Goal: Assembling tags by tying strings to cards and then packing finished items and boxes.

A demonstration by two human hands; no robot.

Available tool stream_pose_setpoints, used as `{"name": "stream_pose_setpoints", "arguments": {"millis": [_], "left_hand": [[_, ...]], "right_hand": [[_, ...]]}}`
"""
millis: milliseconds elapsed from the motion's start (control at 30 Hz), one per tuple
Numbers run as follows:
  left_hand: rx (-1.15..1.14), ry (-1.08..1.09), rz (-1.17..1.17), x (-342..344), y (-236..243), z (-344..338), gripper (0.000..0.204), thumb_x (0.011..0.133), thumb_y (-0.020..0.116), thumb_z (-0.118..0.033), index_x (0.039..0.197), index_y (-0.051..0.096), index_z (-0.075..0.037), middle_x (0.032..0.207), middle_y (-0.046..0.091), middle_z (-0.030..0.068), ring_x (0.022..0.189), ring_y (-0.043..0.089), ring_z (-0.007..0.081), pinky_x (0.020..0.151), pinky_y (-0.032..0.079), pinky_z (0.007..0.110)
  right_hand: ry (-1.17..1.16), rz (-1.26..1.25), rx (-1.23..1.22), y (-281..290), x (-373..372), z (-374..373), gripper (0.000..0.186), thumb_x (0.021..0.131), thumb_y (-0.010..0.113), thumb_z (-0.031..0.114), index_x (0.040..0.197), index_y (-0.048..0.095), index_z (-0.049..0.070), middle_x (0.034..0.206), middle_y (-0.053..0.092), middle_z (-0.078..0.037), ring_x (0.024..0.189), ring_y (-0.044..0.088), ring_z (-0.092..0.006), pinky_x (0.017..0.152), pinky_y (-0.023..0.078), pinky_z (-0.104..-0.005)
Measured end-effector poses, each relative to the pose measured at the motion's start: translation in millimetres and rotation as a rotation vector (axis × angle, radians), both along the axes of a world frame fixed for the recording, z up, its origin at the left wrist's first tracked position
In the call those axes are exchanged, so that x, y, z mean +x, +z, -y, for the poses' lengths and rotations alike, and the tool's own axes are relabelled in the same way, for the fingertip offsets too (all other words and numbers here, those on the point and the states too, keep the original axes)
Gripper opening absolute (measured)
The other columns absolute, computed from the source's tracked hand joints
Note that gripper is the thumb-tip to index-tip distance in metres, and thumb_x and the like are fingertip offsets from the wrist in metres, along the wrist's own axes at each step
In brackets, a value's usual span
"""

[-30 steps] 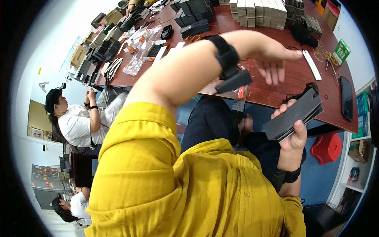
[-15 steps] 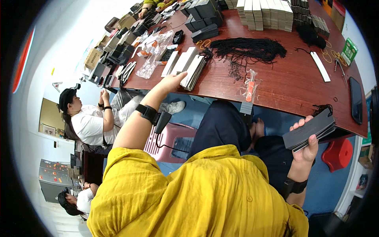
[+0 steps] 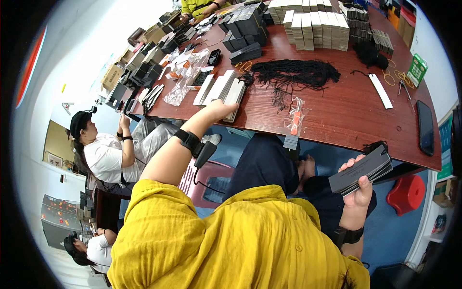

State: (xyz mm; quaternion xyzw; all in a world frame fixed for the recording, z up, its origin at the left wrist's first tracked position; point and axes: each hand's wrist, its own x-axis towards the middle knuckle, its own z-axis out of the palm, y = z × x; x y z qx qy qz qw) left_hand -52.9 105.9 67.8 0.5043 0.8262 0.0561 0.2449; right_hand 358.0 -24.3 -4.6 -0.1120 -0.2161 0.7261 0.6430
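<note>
At the table's front edge, my left hand (image 3: 221, 111) has its fingers closed over the near end of a stack of narrow white card tags (image 3: 234, 92). The fingers' undersides are hidden. Black cord lies bunched at the far end of that stack, and other white tag stacks (image 3: 220, 87) stand to its left. Over my lap, right of my knees, my right hand (image 3: 360, 191) grips a bundle of dark grey card tags (image 3: 361, 174) from below, thumb on the near side. A black cord (image 3: 376, 146) sticks out at the bundle's far end.
A heap of black cords (image 3: 296, 73) lies mid-table behind an orange-handled tool in clear plastic (image 3: 295, 123). Tall white card stacks (image 3: 317, 33) and black boxes (image 3: 246, 29) stand behind. A phone (image 3: 425, 127) rests at the right edge; a red stool (image 3: 405, 195) is below.
My left hand has slid right across the near end of the white tag stack. My right hand still holds the dark grey bundle. The whole view has shifted slightly.
</note>
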Motion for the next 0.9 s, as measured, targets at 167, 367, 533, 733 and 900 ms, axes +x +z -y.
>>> {"name": "stream_pose_setpoints", "arguments": {"millis": [167,367,533,733,900], "left_hand": [[0.05,-0.026,-0.042,12,11,7,0.07,0.07,0.066,-0.048,0.106,0.058,0.012,0.099,0.063,0.022,0.091,0.062,0.0299,0.078,0.047,0.034],[0.076,0.069,0.179,14,15,14,0.061,0.069,0.071,-0.035,0.109,0.055,0.009,0.092,0.063,0.0153,0.078,0.062,0.0199,0.063,0.049,0.029],[0.336,0.044,0.553,29,38,37,0.059,0.074,0.07,-0.023,0.119,0.047,0.008,0.09,0.061,0.0117,0.073,0.06,0.0146,0.059,0.048,0.025],[0.268,-0.409,0.096,107,95,15,0.056,0.077,0.068,-0.023,0.123,0.045,0.001,0.09,0.062,0.0105,0.073,0.06,0.0145,0.065,0.048,0.027],[0.395,-0.83,-0.084,213,99,-14,0.046,0.075,0.067,-0.026,0.104,0.046,0.003,0.084,0.062,0.0238,0.083,0.062,0.0348,0.073,0.048,0.041]], "right_hand": [[-0.024,0.016,-0.013,0,-3,1,0.049,0.067,0.078,0.014,0.107,0.051,0.006,0.095,0.055,-0.01,0.094,0.056,-0.0237,0.087,0.046,-0.0401],[-0.031,0.036,-0.037,-2,-7,0,0.052,0.066,0.078,0.015,0.108,0.05,0.005,0.094,0.055,-0.01,0.092,0.056,-0.0242,0.087,0.045,-0.0417],[-0.057,0.031,0.03,8,-9,-1,0.049,0.07,0.077,0.016,0.109,0.05,0.005,0.095,0.056,-0.011,0.093,0.057,-0.0247,0.087,0.047,-0.0367],[-0.081,0.124,0.066,39,-9,-15,0.035,0.073,0.07,0.008,0.104,0.053,0.002,0.096,0.06,-0.013,0.092,0.06,-0.0268,0.082,0.05,-0.0408],[-0.168,0.185,-0.06,56,-22,-52,0.026,0.081,0.062,0.005,0.105,0.054,-0.001,0.098,0.062,-0.013,0.091,0.061,-0.0234,0.081,0.051,-0.0371]]}}
